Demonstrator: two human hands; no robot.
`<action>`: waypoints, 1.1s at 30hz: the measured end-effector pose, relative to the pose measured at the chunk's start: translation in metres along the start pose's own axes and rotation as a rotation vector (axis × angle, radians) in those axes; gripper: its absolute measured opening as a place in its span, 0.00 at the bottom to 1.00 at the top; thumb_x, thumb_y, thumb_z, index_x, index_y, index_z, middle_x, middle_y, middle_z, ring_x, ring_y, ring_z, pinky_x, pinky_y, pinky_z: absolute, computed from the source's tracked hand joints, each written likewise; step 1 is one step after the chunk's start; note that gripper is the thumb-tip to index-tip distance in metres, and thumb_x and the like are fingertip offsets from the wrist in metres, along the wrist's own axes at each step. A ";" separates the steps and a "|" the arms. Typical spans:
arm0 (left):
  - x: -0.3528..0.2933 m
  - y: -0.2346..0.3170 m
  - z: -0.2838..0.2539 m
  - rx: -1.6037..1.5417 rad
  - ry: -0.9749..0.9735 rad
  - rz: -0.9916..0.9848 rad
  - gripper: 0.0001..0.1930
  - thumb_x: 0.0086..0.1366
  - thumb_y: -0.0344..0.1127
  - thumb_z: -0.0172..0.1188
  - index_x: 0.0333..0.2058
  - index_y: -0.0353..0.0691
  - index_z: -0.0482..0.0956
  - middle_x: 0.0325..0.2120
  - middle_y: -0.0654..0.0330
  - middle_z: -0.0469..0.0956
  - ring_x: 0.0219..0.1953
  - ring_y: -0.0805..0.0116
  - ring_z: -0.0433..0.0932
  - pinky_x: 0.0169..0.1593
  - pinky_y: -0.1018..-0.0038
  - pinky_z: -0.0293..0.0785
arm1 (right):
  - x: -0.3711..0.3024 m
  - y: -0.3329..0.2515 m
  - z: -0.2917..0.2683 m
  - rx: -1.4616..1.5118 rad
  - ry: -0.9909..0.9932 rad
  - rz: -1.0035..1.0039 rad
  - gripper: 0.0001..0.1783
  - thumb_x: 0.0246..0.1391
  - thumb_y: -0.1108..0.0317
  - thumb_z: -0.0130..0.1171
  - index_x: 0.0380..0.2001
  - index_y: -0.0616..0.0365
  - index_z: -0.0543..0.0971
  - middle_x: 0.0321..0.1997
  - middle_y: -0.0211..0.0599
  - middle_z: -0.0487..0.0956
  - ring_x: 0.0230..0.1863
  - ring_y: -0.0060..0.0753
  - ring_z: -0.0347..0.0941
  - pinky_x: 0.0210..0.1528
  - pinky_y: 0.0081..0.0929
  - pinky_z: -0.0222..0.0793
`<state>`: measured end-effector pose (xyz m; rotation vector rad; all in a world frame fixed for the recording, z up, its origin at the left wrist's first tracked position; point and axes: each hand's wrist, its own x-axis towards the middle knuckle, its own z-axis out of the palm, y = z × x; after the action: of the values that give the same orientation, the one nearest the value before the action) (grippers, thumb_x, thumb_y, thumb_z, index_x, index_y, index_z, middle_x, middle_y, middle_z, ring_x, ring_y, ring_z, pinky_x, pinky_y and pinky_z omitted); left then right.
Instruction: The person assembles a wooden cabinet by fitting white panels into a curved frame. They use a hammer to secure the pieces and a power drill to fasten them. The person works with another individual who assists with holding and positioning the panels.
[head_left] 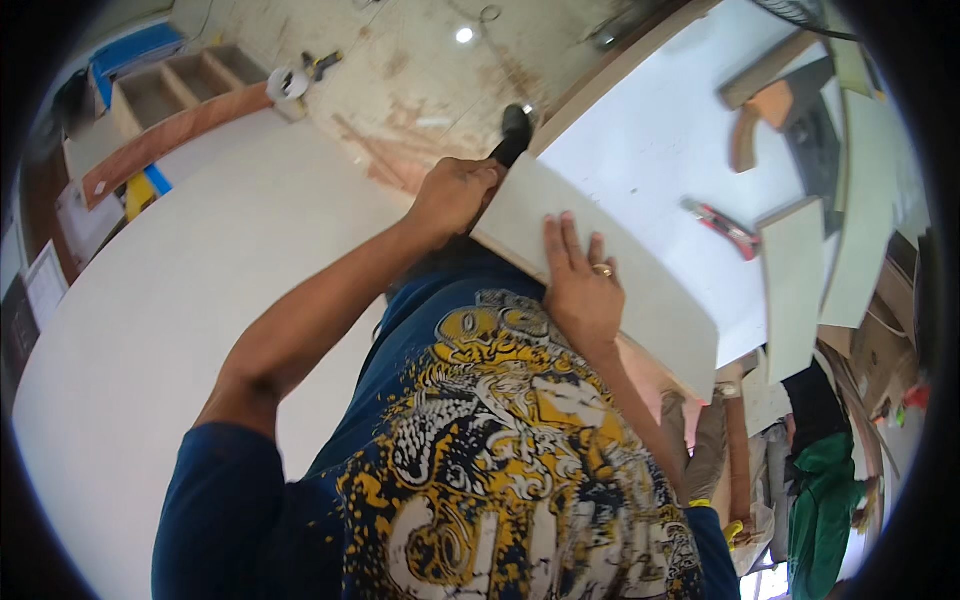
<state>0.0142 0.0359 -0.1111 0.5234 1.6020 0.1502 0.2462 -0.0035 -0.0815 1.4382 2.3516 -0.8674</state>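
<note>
A white board [620,270] lies at the near edge of a white-topped table [640,150]. My right hand [585,295] rests flat on the board, fingers stretched out, a ring on one of them. At the board's far left corner, my left hand [452,195] is closed around a long dark object [513,135] with a rounded black end. The hand covers much of that object, so its kind is unclear. Right of the board, a red and grey utility knife [728,228] lies on the tabletop. Farther back is a handsaw [770,105] with a wooden handle.
A large white panel [200,290] spreads out on my left. Beyond it stand an open compartmented wooden box [180,90] and a white roll [287,84]. Narrow white panels [795,285] lie at the table's right end. Dust and scraps cover the tiled floor [400,60]. A green cloth [828,500] hangs lower right.
</note>
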 end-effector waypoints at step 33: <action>-0.043 -0.034 -0.077 -0.237 0.180 -0.093 0.26 0.67 0.48 0.56 0.59 0.42 0.76 0.20 0.66 0.74 0.13 0.77 0.64 0.15 0.79 0.55 | 0.003 -0.001 0.000 0.038 0.062 0.012 0.32 0.56 0.69 0.51 0.66 0.45 0.67 0.71 0.37 0.67 0.63 0.62 0.70 0.59 0.60 0.69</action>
<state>-0.0676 0.0045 -0.0766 0.2573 1.7525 0.3202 0.2441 -0.0020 -0.0825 1.5139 2.3809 -0.8804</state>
